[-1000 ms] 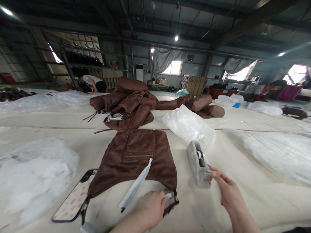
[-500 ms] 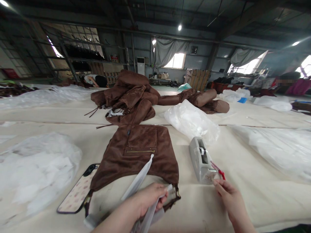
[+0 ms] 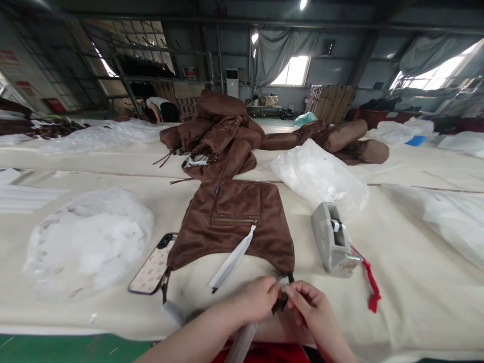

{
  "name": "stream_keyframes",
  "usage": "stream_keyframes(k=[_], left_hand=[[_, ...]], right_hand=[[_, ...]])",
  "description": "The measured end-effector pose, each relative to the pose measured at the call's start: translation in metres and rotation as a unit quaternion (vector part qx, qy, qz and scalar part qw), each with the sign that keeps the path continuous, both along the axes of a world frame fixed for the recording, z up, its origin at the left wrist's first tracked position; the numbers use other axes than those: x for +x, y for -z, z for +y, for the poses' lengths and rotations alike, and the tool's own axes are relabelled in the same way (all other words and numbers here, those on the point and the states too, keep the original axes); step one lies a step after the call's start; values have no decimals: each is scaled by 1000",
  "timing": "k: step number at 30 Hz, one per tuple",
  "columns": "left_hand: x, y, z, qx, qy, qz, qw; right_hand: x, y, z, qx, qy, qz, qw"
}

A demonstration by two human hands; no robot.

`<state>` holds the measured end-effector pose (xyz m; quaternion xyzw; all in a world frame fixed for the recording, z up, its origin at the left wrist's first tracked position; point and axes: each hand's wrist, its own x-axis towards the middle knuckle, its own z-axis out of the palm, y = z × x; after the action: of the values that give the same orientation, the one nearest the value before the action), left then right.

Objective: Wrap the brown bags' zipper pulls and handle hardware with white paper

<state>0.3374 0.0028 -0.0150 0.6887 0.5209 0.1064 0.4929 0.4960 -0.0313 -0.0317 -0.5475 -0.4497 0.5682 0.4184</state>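
Observation:
A brown shoulder bag [image 3: 242,201] lies flat on the table, its strap toward me. Near the strap's right end, my left hand [image 3: 260,300] is closed on a white wrapping strip [image 3: 242,343], part of which hangs toward the table edge. My right hand [image 3: 308,302] meets it there in a pinch, with a small whitish piece of tape [image 3: 283,283] between the fingertips, partly hidden. Another white wrapped strip [image 3: 233,258] extends from the bag's zipper pull. To the right stands a grey tape dispenser [image 3: 333,242] with a red cord [image 3: 372,287].
A phone in a patterned case [image 3: 153,267] lies left of the bag. Plastic bags with white filling rest at left [image 3: 91,242] and behind the dispenser [image 3: 321,174]. Brown bags [image 3: 215,136] are piled further back. A person [image 3: 164,108] bends over beyond the table.
My right hand has left the tape dispenser and come to my left hand at the strap's right end. My left hand has shifted right along the strap. The view has tilted down.

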Motion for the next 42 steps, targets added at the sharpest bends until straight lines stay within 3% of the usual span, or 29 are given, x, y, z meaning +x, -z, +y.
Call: stream_keyframes(k=[3, 7, 14, 15, 17, 19, 21, 27, 29, 32, 34, 37, 42], left_hand=[[-1, -4, -3, 65, 31, 51, 996], [0, -8, -4, 78, 54, 70, 993], [-2, 3, -3, 96, 66, 9, 993], [-2, 5, -2, 89, 55, -14, 994], [-1, 9, -1, -8, -16, -87, 996], [0, 10, 0, -155, -96, -160, 970], [0, 10, 2, -260, -124, -201, 936], [-3, 4, 10, -409, -106, -246, 872], [-3, 4, 11, -478, -127, -290, 819], [-4, 6, 9, -574, -153, -373, 713], [-5, 9, 6, -599, -145, -405, 675], [-8, 13, 4, -602, -135, -418, 667], [-9, 15, 3, -580, -122, -408, 694]], right_hand=[[-3, 6, 5, -7, -12, -11, 1000], [3, 4, 7, -10, -26, -40, 999], [3, -2, 9, -15, -61, -115, 991], [3, -3, 9, -14, -68, -131, 989], [3, -5, 8, -12, -80, -156, 984], [4, -6, 7, -19, -90, -168, 982], [5, -5, 6, -30, -99, -172, 980], [4, -4, 4, -3, -102, -204, 974], [1, -5, 4, 30, -91, -224, 970], [-3, -7, 3, 63, -84, -233, 967], [-5, -8, 3, 68, -86, -230, 967], [-6, -6, 4, 77, -88, -222, 968], [-5, 0, 9, 46, -74, -230, 969]])
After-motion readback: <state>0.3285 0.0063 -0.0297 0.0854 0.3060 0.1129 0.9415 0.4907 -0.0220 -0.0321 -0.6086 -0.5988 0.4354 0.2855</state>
